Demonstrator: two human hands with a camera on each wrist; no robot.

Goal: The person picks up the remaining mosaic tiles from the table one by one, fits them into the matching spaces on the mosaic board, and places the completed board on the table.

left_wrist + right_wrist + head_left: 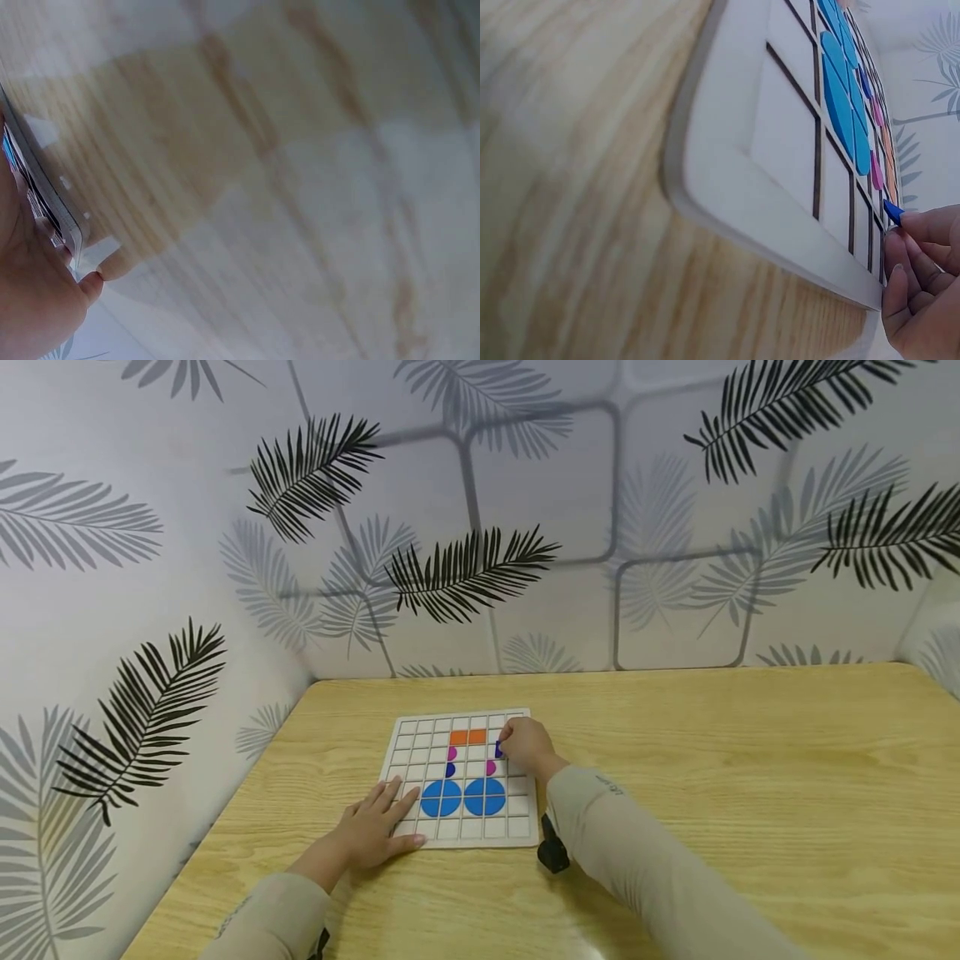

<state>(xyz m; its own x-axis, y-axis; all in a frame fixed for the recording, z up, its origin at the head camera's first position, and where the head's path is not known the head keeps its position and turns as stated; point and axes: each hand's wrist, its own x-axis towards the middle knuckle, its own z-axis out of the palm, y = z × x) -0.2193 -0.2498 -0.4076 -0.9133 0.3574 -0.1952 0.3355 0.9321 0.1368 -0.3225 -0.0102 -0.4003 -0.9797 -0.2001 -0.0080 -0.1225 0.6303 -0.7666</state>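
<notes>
A white grid board lies on the table. My right hand pinches a small dark blue piece between thumb and finger, at the board's right side. Spread over the board's lower left edge, my left hand rests with its fingers straight. Two blue discs, each made of quarter pieces, fill the lower middle cells. Above the left disc stand a dark blue half-round piece and a magenta one. Another magenta half-round piece sits above the right disc. Two orange squares lie side by side near the top.
The wooden table runs wide to the right of the board. Behind it rises a wall with a leaf pattern, which also continues along the left. A black wrist device hangs under my right sleeve.
</notes>
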